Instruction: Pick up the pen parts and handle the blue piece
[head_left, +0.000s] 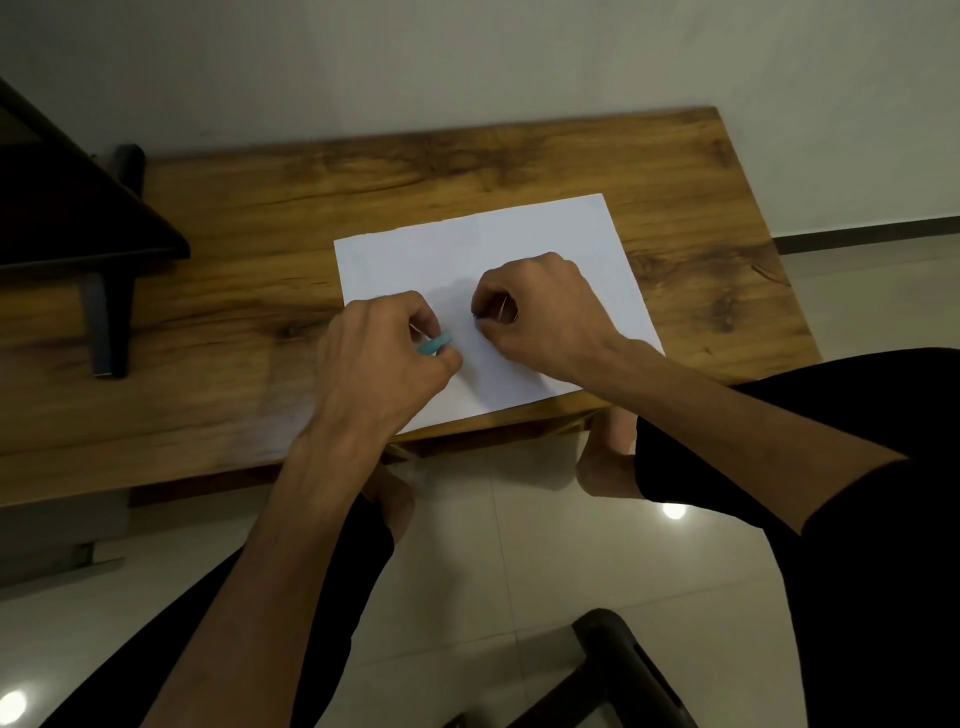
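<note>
A white sheet of paper (519, 244) lies flat on the right half of a low wooden table (260, 260). My left hand (379, 358) hovers over the sheet's near left part and pinches a small light-blue object (435, 344) between thumb and fingers. My right hand (535, 306) sits over the middle of the sheet with its fingers curled, pinching something thin and small that I cannot make out. The two hands are a short gap apart.
A dark piece of furniture (67, 223) with a black leg stands at the table's left end. A pale wall runs behind the table. My knees in black clothing and a dark chair frame (623, 670) sit over the glossy tiled floor (519, 545).
</note>
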